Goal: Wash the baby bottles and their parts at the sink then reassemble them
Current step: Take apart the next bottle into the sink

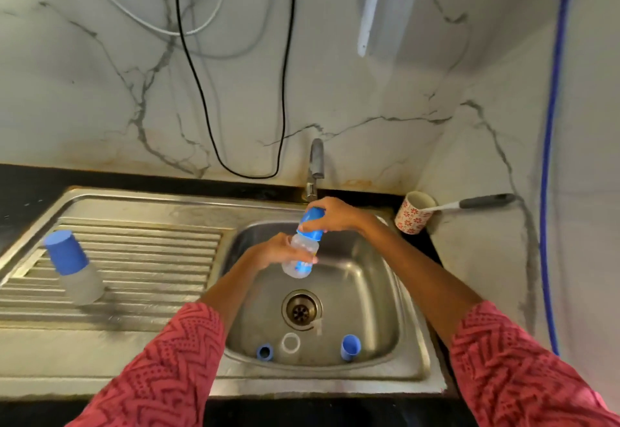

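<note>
Over the sink basin [375, 292] I hold a clear baby bottle [302, 259] with a blue cap [312, 222]. My left hand [275, 250] grips the bottle's body. My right hand [330, 215] is closed around the blue cap at its top, just below the tap [316, 165]. A second bottle [72, 265] with a blue cap stands on the ribbed drainboard at the left. In the basin's near side lie a blue ring [265, 352], a clear ring-shaped part [290, 342] and a blue cap [350, 347].
A floral cup [413, 213] with a grey-handled brush [483, 201] stands on the counter right of the tap. The drain [301, 310] sits mid-basin. A black cable [235, 171] loops down the marble wall, and a blue hose [548, 192] runs down the right wall.
</note>
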